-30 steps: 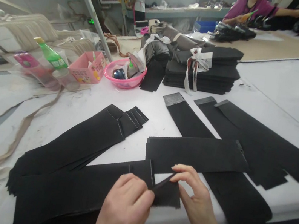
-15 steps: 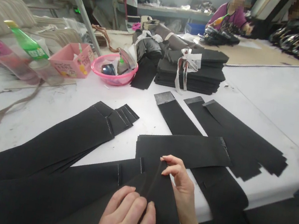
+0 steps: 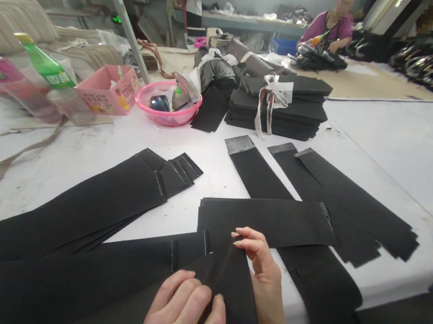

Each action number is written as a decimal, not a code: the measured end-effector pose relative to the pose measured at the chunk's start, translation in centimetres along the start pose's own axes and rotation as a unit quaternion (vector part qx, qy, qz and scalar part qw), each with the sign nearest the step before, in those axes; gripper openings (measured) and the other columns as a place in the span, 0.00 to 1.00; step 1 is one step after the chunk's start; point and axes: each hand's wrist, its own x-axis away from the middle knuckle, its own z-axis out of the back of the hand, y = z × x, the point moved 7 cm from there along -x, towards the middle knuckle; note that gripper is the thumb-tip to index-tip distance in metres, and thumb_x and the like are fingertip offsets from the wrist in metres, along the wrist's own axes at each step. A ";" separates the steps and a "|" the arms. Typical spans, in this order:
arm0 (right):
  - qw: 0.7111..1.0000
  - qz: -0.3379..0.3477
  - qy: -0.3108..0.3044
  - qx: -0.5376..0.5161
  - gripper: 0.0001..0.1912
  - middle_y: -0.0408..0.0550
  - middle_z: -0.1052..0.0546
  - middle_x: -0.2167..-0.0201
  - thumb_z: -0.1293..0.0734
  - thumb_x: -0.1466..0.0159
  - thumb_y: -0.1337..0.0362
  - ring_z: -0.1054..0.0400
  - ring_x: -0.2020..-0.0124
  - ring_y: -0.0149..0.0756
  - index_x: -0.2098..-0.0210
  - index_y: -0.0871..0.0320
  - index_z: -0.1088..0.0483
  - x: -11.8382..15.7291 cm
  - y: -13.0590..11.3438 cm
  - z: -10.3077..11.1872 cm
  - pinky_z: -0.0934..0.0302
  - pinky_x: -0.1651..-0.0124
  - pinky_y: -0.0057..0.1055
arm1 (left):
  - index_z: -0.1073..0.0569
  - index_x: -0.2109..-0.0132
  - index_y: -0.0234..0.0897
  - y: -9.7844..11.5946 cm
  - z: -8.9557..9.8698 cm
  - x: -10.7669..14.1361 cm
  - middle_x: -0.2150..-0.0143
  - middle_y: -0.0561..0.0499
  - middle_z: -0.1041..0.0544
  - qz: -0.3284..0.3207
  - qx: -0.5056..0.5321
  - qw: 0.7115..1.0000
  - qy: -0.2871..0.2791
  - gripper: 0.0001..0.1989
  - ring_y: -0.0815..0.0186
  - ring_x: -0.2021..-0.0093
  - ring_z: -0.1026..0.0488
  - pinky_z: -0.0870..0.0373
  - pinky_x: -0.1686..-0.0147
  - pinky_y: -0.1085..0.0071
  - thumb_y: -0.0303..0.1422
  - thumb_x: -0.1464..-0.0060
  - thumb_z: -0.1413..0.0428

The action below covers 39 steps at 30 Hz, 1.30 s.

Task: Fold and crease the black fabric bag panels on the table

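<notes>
Close to me at the front edge of the table, both hands hold one black fabric piece (image 3: 237,287). My left hand (image 3: 185,311) has its fingers curled over the cloth, knuckles up, and its thumb is hidden. My right hand (image 3: 262,258) pinches the upper corner of the same piece between thumb and fingertips, lifting it into a fold. Left of the hands lies a stack of black strips (image 3: 92,257) with white edge lines. Just beyond my right hand lies another stack of black strips (image 3: 261,214).
More black strips lie at left (image 3: 81,200) and right (image 3: 351,201). Farther back are a tied black bundle (image 3: 278,111), a pink basin (image 3: 166,115), a pink box (image 3: 107,91) and a green bottle (image 3: 44,61). A person in purple (image 3: 326,28) sits across the table.
The view has shifted slightly, so the table things sit a little lower and to the right. Both hands keep their hold on the fabric. The person in purple has drawn a hand inward.
</notes>
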 end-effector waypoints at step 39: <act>0.993 -0.072 -0.085 0.039 0.05 0.41 0.27 0.70 0.33 0.35 0.59 0.34 0.70 0.32 0.62 0.53 0.26 0.5 -2.5 -3.0 0.39 0.67 0.26 | 0.23 0.64 0.39 -8.3 -1.3 -4.7 0.67 0.55 0.22 0.326 0.356 0.847 -0.225 0.06 0.67 0.65 0.26 0.34 0.63 0.74 0.36 0.42 0.42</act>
